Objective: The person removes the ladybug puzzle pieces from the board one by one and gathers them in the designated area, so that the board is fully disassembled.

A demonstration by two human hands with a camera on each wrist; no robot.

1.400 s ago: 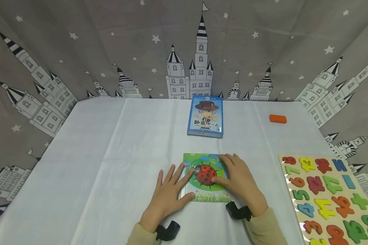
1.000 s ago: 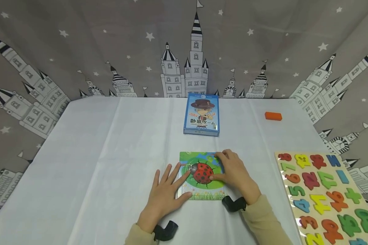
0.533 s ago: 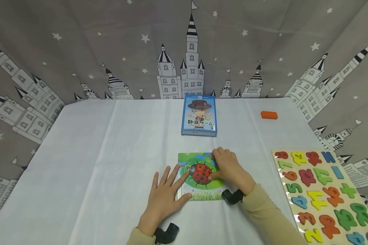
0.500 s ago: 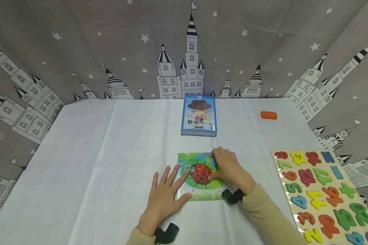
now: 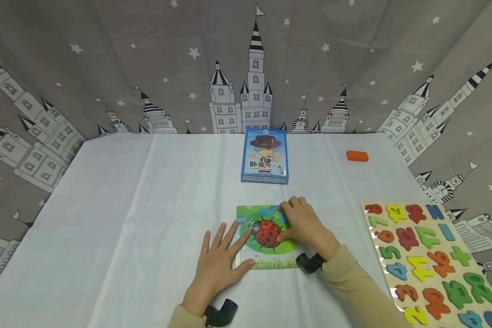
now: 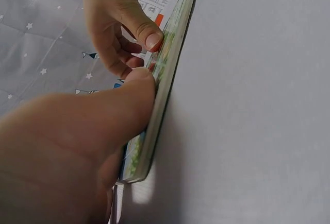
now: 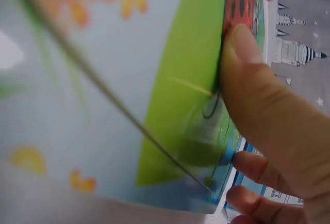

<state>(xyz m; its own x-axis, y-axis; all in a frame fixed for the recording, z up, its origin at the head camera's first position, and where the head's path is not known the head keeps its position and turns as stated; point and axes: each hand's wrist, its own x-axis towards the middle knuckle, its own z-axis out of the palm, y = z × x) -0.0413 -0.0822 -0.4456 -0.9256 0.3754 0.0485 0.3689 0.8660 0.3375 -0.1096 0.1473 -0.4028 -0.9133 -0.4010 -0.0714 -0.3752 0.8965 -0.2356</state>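
Observation:
A square board (image 5: 270, 262) with a red ladybug picture on a green and blue ground lies on the white tabletop, near the middle of the head view. My left hand (image 5: 215, 266) rests over its left edge, fingers spread and straight. From the right, my right hand (image 5: 307, 225) holds the board: the thumb (image 7: 245, 54) presses on the ladybug while the curled fingers reach its upper right edge. Seen from the left wrist, the board (image 6: 165, 87) shows its thin side edge, with the left thumb (image 6: 139, 95) against it. The right fingertips are partly hidden in the head view.
Behind the board stands a blue card-game box (image 5: 264, 156). An orange block (image 5: 357, 156) lies at the back right. A wooden number puzzle (image 5: 377, 264) with several coloured pieces fills the right side. A grey castle-print curtain (image 5: 168, 54) hangs behind the table.
My right fingers have drawn in and curled more at the board's upper right, and the right forearm has swung outward. The left hand stays on the left edge. The head view has shifted slightly.

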